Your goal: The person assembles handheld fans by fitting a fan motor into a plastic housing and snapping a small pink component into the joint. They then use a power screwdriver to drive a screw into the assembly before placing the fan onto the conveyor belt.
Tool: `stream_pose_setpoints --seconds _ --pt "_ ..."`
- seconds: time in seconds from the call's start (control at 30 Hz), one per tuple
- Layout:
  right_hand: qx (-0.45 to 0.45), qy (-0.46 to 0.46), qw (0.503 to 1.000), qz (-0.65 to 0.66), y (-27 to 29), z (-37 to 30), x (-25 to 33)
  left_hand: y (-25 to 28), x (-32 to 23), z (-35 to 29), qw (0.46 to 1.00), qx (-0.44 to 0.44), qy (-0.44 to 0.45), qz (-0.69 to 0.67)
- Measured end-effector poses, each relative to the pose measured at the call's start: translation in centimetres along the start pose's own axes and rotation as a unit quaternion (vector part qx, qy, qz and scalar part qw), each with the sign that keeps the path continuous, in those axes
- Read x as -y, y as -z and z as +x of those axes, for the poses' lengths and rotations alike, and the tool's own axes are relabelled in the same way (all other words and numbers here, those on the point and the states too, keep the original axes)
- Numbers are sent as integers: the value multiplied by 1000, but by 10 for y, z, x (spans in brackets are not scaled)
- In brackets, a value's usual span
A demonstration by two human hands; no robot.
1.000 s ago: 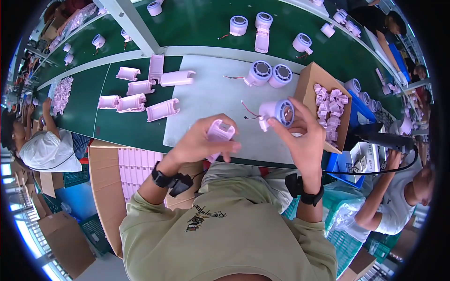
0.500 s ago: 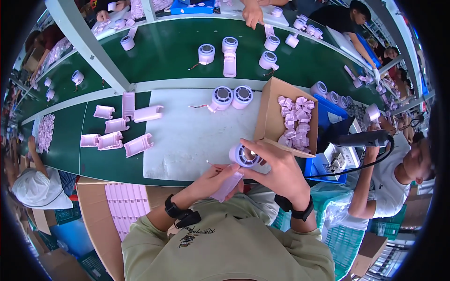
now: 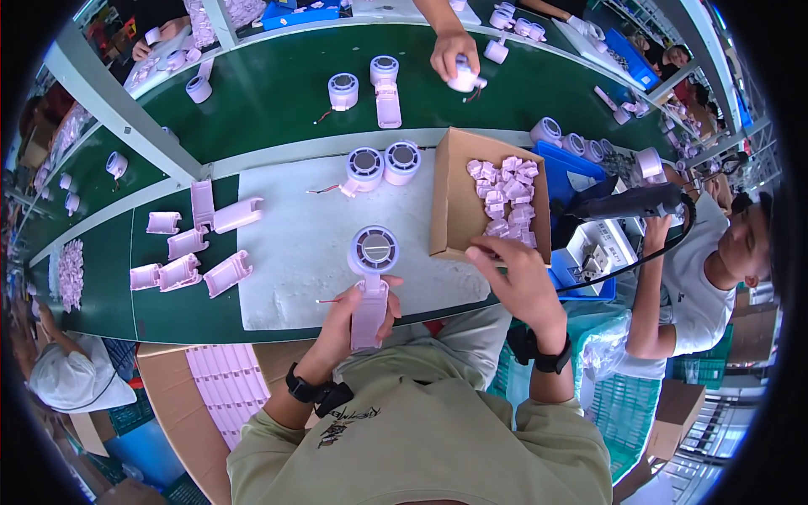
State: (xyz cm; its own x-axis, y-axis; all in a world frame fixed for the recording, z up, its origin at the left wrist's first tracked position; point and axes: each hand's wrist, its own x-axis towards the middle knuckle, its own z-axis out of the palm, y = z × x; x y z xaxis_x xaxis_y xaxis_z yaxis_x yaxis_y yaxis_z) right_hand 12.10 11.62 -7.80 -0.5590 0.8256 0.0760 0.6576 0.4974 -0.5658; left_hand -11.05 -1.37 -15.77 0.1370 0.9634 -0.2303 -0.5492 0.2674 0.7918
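Fan head (image 3: 374, 250), round and pale pink, is seen in the head view above the near part of a white mat (image 3: 290, 286), with its grille turned upward. Its neck is set at the top of a pink handle shell (image 3: 369, 318), which is clasped by the left hand (image 3: 335, 326), thumb on one side and fingers on the other. A thin red wire (image 3: 331, 300) is seen sticking out to the left of the shell.

The right hand (image 3: 528, 290) is held at the near rim of an open carton (image 3: 453, 198), its fingers bent; whether they are closed on anything cannot be told, as the fingertips are poorly seen. Small pink parts (image 3: 509, 189) are heaped inside the carton.

Two more fan heads (image 3: 402, 162) are stood side by side at the far part of the mat. To the left, seven loose shells (image 3: 228, 273) are laid on the green tabletop (image 3: 172, 318). Rows of pink pieces (image 3: 223, 387) are packed in a cardboard box (image 3: 172, 396) below the near edge. Beyond the pale rail (image 3: 295, 154), another unit (image 3: 463, 76) is grasped by a co-worker's hand (image 3: 453, 50).
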Motion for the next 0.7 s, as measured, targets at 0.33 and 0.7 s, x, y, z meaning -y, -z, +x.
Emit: stream_pose_setpoints --seconds 0.33,0.7 --pt "0 101 973 -206 -6 87 -90 -8 -4 10 955 131 -4 -264" --pt "-64 -18 998 -22 23 59 -24 -22 -18 16 989 121 -56 59"
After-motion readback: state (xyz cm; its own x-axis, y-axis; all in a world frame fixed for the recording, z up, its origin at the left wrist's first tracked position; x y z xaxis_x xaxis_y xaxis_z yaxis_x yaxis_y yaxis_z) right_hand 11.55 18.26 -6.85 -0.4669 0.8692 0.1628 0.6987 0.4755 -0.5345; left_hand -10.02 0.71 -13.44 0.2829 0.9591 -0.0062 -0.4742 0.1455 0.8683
